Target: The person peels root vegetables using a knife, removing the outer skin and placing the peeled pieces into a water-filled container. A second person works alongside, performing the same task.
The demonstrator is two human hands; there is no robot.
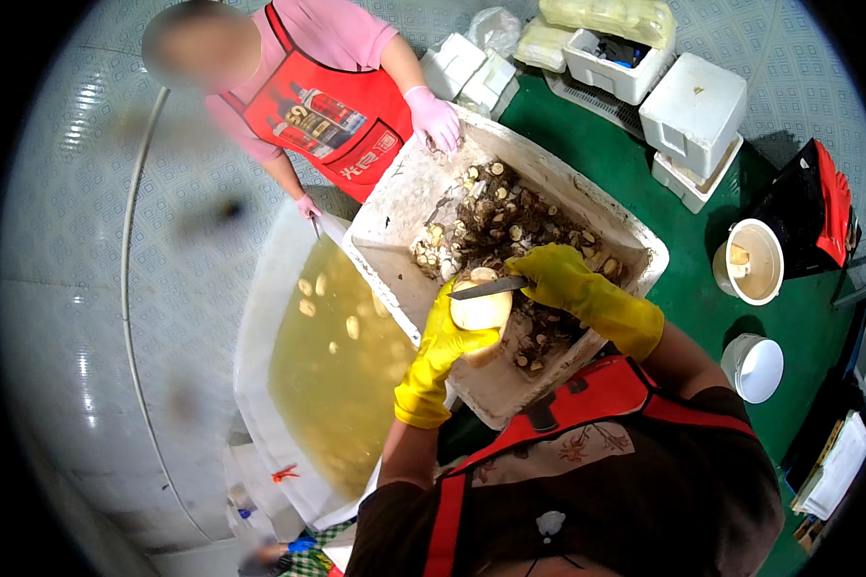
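Observation:
In my yellow-gloved left hand (442,346) sits a thick, pale peeled root vegetable (480,311), its kind unclear, gripped from the side and below. My right hand (559,278), also in a yellow rubber glove, holds a knife (489,288) by its handle. The dark blade lies across the upper part of the vegetable and appears to touch it. Both hands are over a large white foam box (382,223). Inside it lies a heap of dark fibrous peelings (505,216) mixed with round yellowish cut ends.
Left of the box, a white-lined tub (260,368) holds cloudy yellowish water with pale pieces. A co-worker in a red apron (325,108) rests a pink-gloved hand (435,119) on the far rim. A cream bucket (722,278), a white bucket (729,360) and foam boxes (693,108) stand right.

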